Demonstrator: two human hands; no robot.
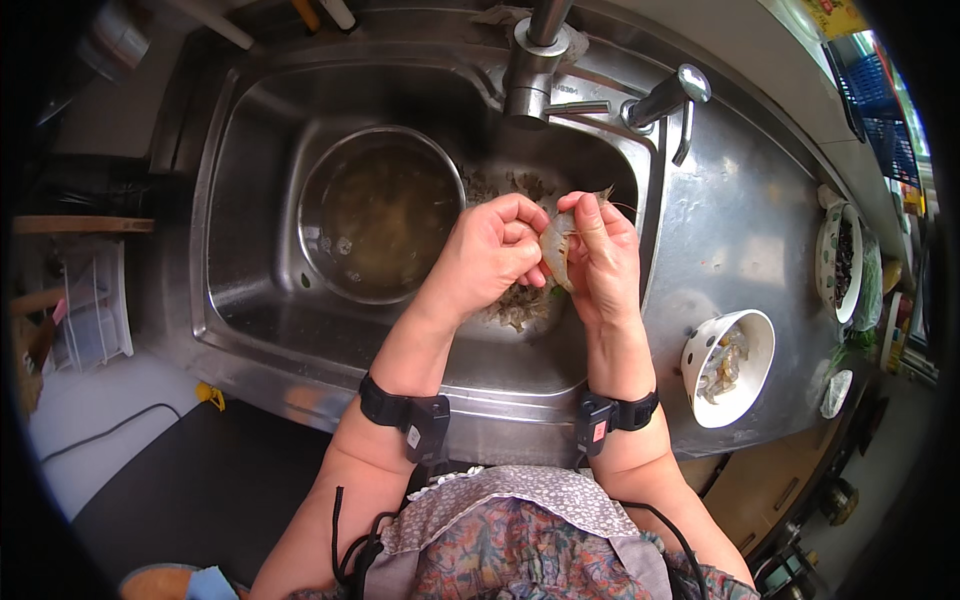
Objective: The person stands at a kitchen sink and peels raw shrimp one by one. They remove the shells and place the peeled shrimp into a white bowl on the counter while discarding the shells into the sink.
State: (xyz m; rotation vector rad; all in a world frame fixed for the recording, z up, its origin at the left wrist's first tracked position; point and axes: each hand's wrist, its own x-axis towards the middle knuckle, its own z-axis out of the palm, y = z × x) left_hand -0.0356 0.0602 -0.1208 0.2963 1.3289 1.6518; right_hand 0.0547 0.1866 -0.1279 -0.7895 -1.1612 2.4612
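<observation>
A raw shrimp (556, 249) is held between both hands over the right half of the stainless steel sink (247, 300). My right hand (604, 251) grips its head end, with thumb and fingers closed around it and long feelers sticking out beyond. Pinched fingers of my left hand (499, 251) touch the other side of its curved body. Below the hands, a heap of shrimp shells (517, 307) lies on the sink floor, partly hidden by them. To the left of my left hand sits a round metal basin (309, 247) of cloudy water.
A faucet (532, 75) reaches over the sink's back edge, with a smaller tap (660, 101) beside it. On the right counter stands a spotted white bowl (701, 390) with peeled shrimp. Farther right is another spotted bowl (829, 277) holding dark pieces.
</observation>
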